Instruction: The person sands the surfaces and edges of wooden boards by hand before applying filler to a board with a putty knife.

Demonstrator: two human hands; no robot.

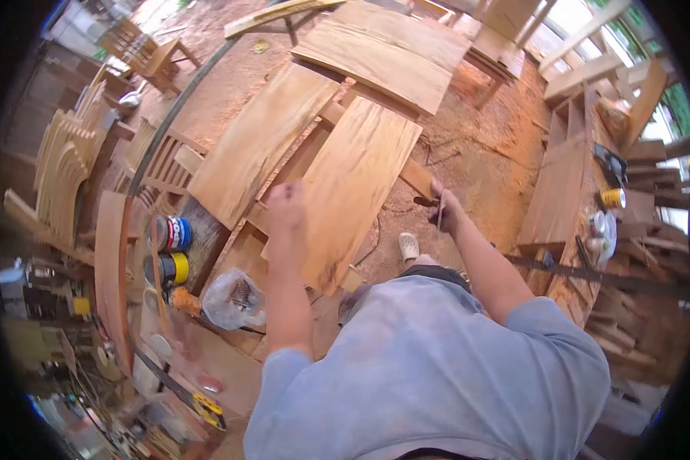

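Note:
My left hand, a little blurred, is raised over the gap between two wooden panels with its fingers curled closed. Whatever it may hold is hidden. Beneath and beside it lie a light wooden panel and a second panel, both with visible grain, across a wooden frame. Off the near panel's right edge, my right hand is closed around a thin flat tool with a dark part toward the panel. A wooden rail sticks out beside that hand.
A wider board lies at the far end. To the left stand paint cans and a clear plastic bag. A wooden cabinet rests at the right, with a yellow can nearby. Shavings cover the floor.

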